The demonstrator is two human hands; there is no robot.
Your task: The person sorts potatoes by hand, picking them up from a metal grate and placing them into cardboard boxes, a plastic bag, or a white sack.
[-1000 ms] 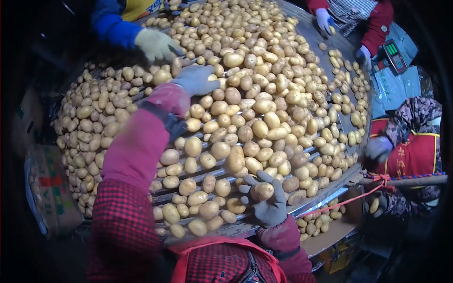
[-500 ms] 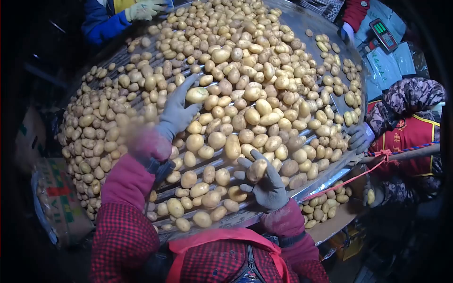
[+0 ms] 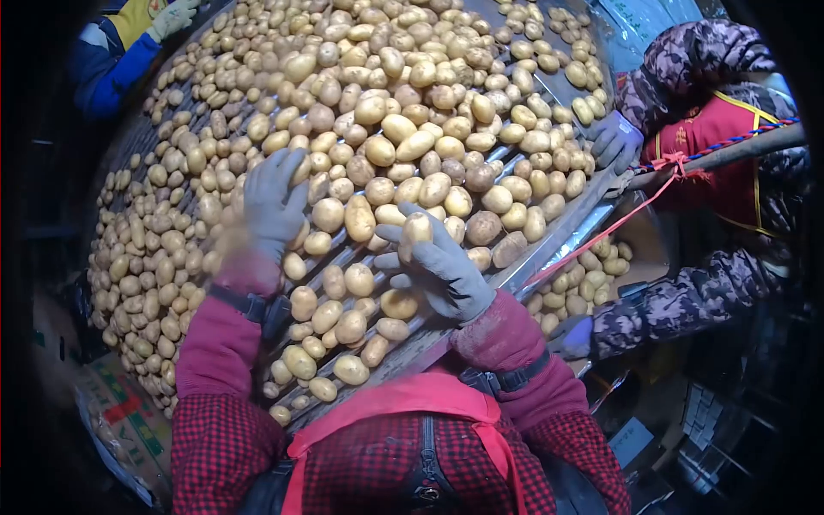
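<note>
My right hand [image 3: 451, 279], in a grey glove, holds a potato [image 3: 418, 230] between thumb and fingers above the slatted sorting table [image 3: 348, 257]. To its left, my left hand [image 3: 273, 202], also gloved in grey, lies over the potatoes with its fingers stretched out and the thumb apart. A potato [image 3: 300, 171] shows in the gap between that thumb and the fingers; the palm side is hidden. Loose potatoes [image 3: 350, 326] lie on the slats between my hands and my body.
A heap of potatoes [image 3: 386, 64] covers the table's far side. At right, a co-worker's gloved hand [image 3: 615, 140] rests by the metal edge. A pole [image 3: 730, 157] with a pink cord [image 3: 601, 236] juts there, above a box of potatoes [image 3: 584, 279]. Another gloved hand [image 3: 174, 17] is at upper left.
The view has swung right and forward. My left hand has come away from the larger potato it was beside. My right hand still holds its potato. The co-worker's lower hand has moved to the box.
</note>
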